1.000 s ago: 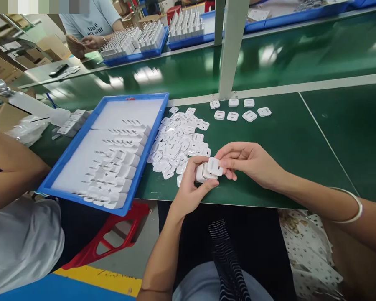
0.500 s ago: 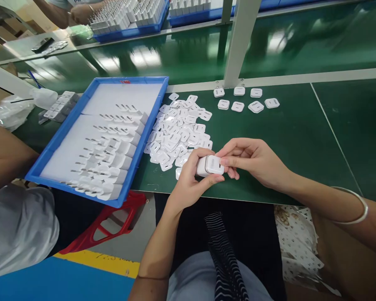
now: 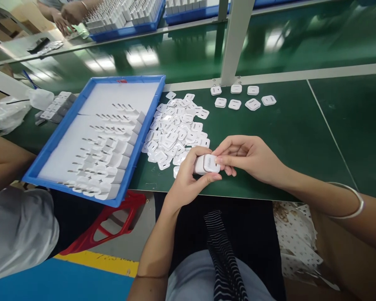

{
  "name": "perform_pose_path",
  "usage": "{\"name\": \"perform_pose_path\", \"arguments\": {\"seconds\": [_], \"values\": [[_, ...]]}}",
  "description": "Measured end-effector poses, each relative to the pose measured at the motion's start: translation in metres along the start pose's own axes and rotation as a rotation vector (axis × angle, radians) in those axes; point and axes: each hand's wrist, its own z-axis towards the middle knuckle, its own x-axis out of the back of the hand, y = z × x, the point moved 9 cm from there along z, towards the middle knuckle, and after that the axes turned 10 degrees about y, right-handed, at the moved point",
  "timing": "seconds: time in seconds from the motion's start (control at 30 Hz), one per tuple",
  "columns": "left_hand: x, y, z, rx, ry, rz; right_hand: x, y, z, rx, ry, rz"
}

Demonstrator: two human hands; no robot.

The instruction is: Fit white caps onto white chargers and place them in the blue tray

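In the head view my left hand [image 3: 188, 177] is wrapped round a white charger housing [image 3: 199, 164], thumb below and fingers behind. On the housing's right end sits a white cover plate [image 3: 212, 163] with a small dark slot; a thin gap line shows between the two. My right hand [image 3: 249, 159] pinches the plate's right edge between thumb and index finger, its other fingers curled beneath. Just beyond my left hand spreads a heap of loose white cover plates [image 3: 178, 129]. Farther back, several plates [image 3: 235, 104] lie in two rows.
To the left, a blue tray [image 3: 128, 179] holds rows of white charger housings [image 3: 113, 161] with metal pins. A metal post [image 3: 233, 46] stands at the bench's back edge. A co-worker's arm [image 3: 6, 161] is at the left; another person's hands [image 3: 70, 14] are across the conveyor [image 3: 138, 54].
The whole view has shifted slightly, so the bench things appear a little farther left. My hands keep the same grip on the housing and plate. Across the conveyor, the other person's hands have moved.
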Motion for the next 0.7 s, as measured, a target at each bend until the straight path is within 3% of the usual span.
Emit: {"name": "perform_pose_path", "arguments": {"seconds": [0.7], "values": [[-0.0039, -0.0015, 0.0000, 0.047, -0.078, -0.019, -0.0038, -0.0009, 0.0017, -0.037, -0.087, 0.062]]}}
